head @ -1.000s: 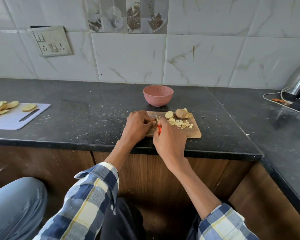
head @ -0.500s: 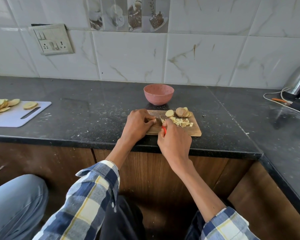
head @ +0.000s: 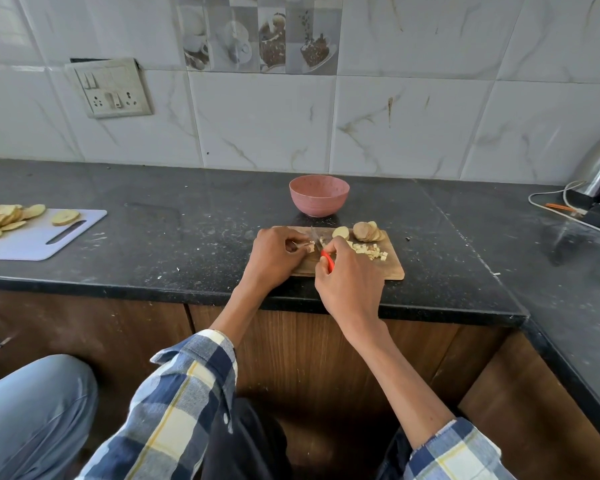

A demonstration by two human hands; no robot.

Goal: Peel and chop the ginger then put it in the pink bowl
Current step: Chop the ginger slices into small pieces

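Black stone worktop (head: 194,233) under marbled wall tiles, centre of frame: a wooden chopping board (head: 392,268) lies just before the empty pink bowl (head: 319,195). Left hand (head: 274,256) pinches a ginger piece (head: 310,247) with curled fingers; right hand (head: 349,282) grips the red-handled knife (head: 321,247). Diced ginger (head: 373,252) and uncut slices (head: 366,234) remain on the board. Chopping appears partly done; transfer is pending. No legible writing.

Left hand (head: 274,252) on ginger (head: 309,247); right hand (head: 350,282) round knife (head: 321,245); wooden board (head: 392,268).
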